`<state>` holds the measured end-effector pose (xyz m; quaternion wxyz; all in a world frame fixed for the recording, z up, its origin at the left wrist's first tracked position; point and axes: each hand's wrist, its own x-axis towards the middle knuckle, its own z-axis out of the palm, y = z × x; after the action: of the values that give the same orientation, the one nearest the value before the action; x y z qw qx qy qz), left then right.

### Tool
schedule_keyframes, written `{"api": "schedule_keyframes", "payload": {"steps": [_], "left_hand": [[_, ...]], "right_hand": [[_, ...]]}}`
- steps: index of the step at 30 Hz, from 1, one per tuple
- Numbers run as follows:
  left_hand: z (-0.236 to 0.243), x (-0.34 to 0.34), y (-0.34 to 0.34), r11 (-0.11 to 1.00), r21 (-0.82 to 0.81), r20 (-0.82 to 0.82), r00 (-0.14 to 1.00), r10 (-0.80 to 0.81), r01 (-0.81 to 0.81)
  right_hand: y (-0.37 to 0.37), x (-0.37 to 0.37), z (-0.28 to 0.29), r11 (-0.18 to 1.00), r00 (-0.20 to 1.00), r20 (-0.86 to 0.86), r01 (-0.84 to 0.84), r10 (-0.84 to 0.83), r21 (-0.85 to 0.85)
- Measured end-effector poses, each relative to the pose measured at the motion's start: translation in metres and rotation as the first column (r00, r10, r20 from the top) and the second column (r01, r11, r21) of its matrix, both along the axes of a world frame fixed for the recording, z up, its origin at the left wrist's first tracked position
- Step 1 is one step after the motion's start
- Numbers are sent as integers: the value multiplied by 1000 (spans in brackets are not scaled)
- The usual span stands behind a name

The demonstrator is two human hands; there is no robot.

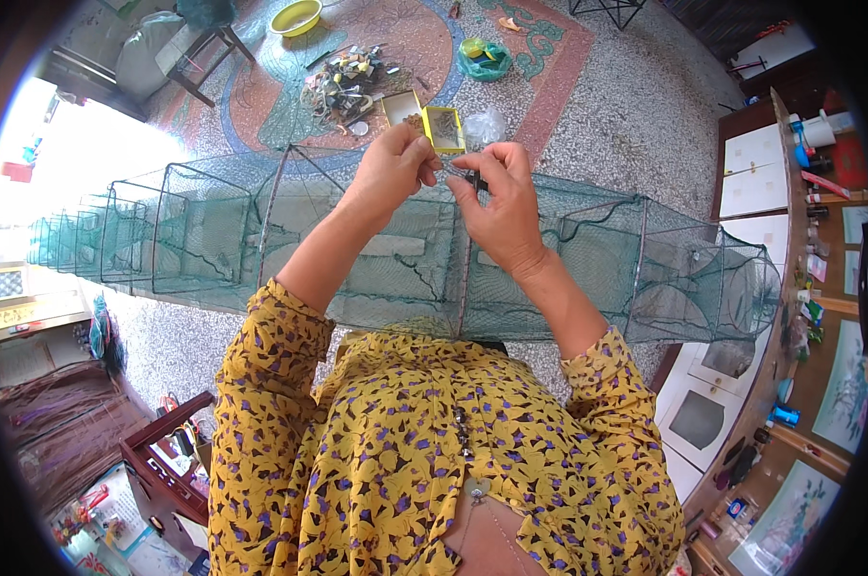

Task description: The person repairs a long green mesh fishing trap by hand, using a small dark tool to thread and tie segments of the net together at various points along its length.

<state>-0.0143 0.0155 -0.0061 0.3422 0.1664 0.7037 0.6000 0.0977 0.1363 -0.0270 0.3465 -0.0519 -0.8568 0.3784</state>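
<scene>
Speckled floor (626,125), long green net (568,283), two busy hands

Watching from my end through the head cam: white cabinets (752,154) run down the right, and a yellow basin (285,31) sits on the patterned part of the floor at the far side. The net stretches right across my view, in front of the yellow flowered shirt (405,442), with dark ribs holding its mesh out.

Both hands are up over the net's far edge, just beside each other. The left hand (392,168) has thumb and fingertips pressed together; whatever it's pinching, if anything, is too small for me to make out. The right hand (504,206) has thumb and index curled round a small dark bit (476,180).

Just past them I've got an open yellow box (448,151), a clear bag (485,127) next to it, and a messy pile (343,86) off to the left.
</scene>
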Motion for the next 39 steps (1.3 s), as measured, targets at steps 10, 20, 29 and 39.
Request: {"api": "schedule_keyframes", "payload": {"steps": [10,20,29,39], "left_hand": [[0,4,-9,997,71,72,997,7,-13],[-23,16,2,997,-55,-593,802,-75,52],[-6,40,3,960,-130,-585,763,-275,246],[20,8,-2,986,-23,-68,984,-167,166]], "right_hand": [[-6,-13,26,911,953,255,46,-163,410],[-20,-25,72,939,953,-133,-292,271,-180],[42,17,144,728,734,-597,-596,324,-338],[94,64,143,991,970,222,-118,103,57]]}}
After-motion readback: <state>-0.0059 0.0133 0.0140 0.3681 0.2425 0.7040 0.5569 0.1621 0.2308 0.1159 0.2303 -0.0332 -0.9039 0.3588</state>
